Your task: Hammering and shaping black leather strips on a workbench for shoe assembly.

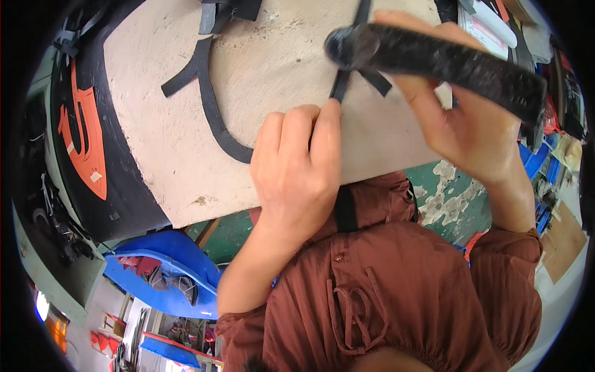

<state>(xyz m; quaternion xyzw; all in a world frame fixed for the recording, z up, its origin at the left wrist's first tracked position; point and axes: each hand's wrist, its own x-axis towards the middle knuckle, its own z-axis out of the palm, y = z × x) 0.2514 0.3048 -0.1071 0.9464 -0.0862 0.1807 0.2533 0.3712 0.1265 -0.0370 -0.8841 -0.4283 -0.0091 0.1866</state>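
A U-shaped black strip, apparently leather or a similar sheet material, lies on a pale board. Its left arm forks near the top, and its right side runs up past my left hand. My left hand presses on the strip's right side, fingers bent and held together, hiding part of the curve. In my right hand is a black hammer with a rounded face at its left end. The hammer head hangs over the strip's right arm and covers part of it and of my fingers; whether they touch is unclear.
Dark scraps lie at the board's far edge. On a black surface to the left rests an orange template. Below it stands a blue bin with scraps inside. White rolled paper sits at the far right.
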